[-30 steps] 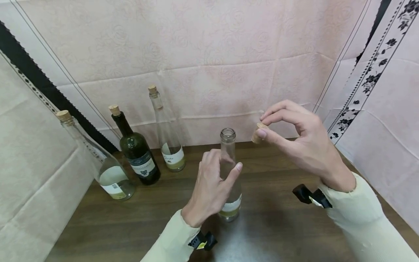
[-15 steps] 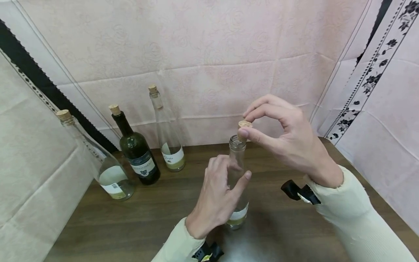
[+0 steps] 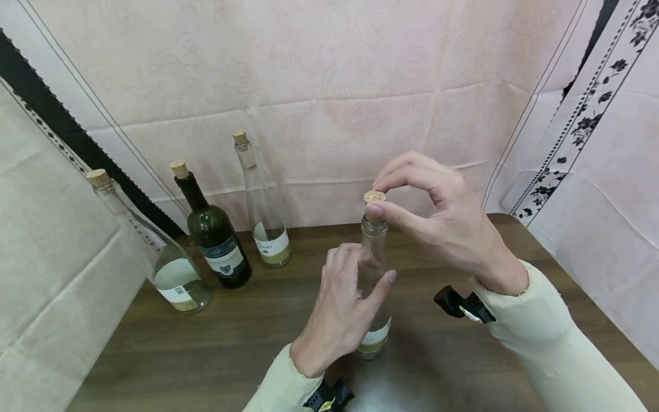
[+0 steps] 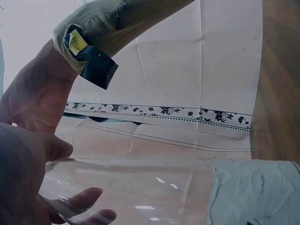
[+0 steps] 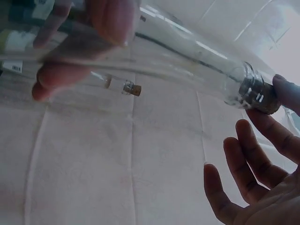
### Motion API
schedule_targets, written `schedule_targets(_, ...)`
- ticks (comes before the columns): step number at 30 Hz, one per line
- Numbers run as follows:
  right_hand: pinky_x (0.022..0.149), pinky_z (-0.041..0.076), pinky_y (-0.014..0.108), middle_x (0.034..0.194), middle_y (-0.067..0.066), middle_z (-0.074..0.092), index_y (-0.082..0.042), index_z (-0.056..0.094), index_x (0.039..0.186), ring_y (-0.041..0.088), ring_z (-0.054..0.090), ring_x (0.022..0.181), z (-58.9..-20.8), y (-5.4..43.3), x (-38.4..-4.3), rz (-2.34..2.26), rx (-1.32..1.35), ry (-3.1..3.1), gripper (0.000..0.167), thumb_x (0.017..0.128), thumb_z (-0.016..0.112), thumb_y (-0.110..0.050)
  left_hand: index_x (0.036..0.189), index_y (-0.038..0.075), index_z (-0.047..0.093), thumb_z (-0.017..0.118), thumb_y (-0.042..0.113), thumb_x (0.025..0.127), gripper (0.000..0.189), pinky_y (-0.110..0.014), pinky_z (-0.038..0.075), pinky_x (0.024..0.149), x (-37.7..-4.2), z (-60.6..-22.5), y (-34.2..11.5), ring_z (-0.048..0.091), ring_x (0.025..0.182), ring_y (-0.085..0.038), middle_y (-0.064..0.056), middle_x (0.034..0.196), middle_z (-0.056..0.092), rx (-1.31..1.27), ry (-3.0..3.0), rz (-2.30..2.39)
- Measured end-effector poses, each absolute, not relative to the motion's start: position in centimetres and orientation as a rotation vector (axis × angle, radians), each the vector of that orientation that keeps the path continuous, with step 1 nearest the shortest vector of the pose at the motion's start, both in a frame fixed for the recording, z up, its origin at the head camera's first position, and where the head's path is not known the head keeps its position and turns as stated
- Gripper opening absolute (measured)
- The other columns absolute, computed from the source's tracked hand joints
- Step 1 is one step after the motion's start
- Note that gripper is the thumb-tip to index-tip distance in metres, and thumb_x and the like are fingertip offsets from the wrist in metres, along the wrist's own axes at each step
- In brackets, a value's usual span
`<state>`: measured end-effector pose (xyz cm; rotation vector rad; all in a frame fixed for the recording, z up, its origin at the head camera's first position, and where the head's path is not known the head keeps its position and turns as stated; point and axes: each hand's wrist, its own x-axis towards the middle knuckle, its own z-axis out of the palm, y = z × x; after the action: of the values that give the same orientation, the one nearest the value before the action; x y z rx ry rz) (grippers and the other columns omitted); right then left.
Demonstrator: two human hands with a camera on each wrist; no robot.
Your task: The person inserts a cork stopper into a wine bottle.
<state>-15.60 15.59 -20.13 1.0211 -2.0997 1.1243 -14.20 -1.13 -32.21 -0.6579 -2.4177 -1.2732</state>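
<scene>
A clear glass bottle (image 3: 374, 243) with a white and green label stands upright on the table. Around its body curls my left hand (image 3: 342, 303); in the left wrist view the fingertips (image 4: 86, 199) show on the far side of the glass. My right hand (image 3: 437, 212) pinches a cork (image 3: 374, 197) between thumb and forefinger at the bottle's mouth. The cork's lower end (image 5: 244, 88) sits inside the neck in the right wrist view, and its top stands above the rim. The other right fingers are spread beside the neck.
To the left stand a large clear bottle (image 3: 180, 280), a dark green bottle (image 3: 213, 229) and a slim clear bottle (image 3: 268, 223), each corked. A pale patterned cloth (image 3: 329, 131) hangs behind the brown wooden table (image 3: 247, 355) and along both sides.
My right hand has moved left and brought the cork from beside the bottle into its mouth. The left hand and the bottle have shifted slightly right and nearer.
</scene>
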Motion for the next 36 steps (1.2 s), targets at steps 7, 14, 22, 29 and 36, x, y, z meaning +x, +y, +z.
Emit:
schedule_targets(7, 0.1, 0.046, 0.027, 0.103, -0.01, 0.069, -0.02, 0.076, 0.098, 0.012, 0.063, 0.107, -21.2, 15.4, -15.6, 1.212, 0.959, -2.123, 0.017, 0.088, 0.079, -0.007, 0.107, 0.022, 0.059, 0.066, 0.043, 0.097, 0.024, -0.042, 0.038, 0.1, -14.1, -32.3, -1.2, 0.047, 0.118, -0.015, 0.005, 0.123, 0.058, -0.648, -2.439, -1.291)
schedule_targets(14, 0.101, 0.05, 0.031, 0.1, 0.005, 0.068, -0.012, 0.072, 0.097, 0.021, 0.064, 0.103, -22.2, 15.0, -15.8, 1.429, 0.979, -2.081, 0.015, 0.089, 0.075, 0.001, 0.108, 0.022, 0.058, 0.065, 0.044, 0.098, 0.024, -0.043, 0.037, 0.101, -14.0, -32.5, -1.2, 0.047, 0.117, -0.015, 0.006, 0.12, 0.058, -0.648, -2.445, -1.299)
schedule_targets(22, 0.098, 0.051, 0.03, 0.097, 0.007, 0.068, -0.006, 0.072, 0.095, 0.023, 0.063, 0.097, -22.7, 14.8, -15.8, 1.55, 0.979, -1.972, 0.014, 0.087, 0.074, 0.006, 0.11, 0.021, 0.056, 0.063, 0.046, 0.098, 0.029, -0.042, 0.037, 0.099, -14.1, -32.2, -1.2, 0.046, 0.115, -0.016, 0.005, 0.119, 0.057, -0.659, -2.454, -1.274)
schedule_targets(29, 0.096, 0.052, 0.03, 0.095, 0.007, 0.068, -0.005, 0.072, 0.093, 0.021, 0.063, 0.094, -22.9, 14.7, -15.9, 1.545, 0.958, -1.941, 0.013, 0.086, 0.074, 0.006, 0.111, 0.02, 0.058, 0.063, 0.045, 0.098, 0.029, -0.043, 0.037, 0.1, -14.1, -32.0, -1.1, 0.047, 0.115, -0.017, 0.003, 0.121, 0.058, -0.661, -2.451, -1.265)
schedule_targets(36, 0.097, 0.05, 0.028, 0.105, 0.0, 0.072, -0.013, 0.074, 0.106, 0.014, 0.064, 0.101, -23.3, 15.2, -15.6, 1.325, 0.916, -2.027, 0.022, 0.088, 0.075, -0.001, 0.11, 0.022, 0.058, 0.063, 0.05, 0.097, 0.032, -0.041, 0.036, 0.096, -14.1, -32.3, -1.2, 0.046, 0.112, -0.016, 0.005, 0.117, 0.058, -0.664, -2.455, -1.214)
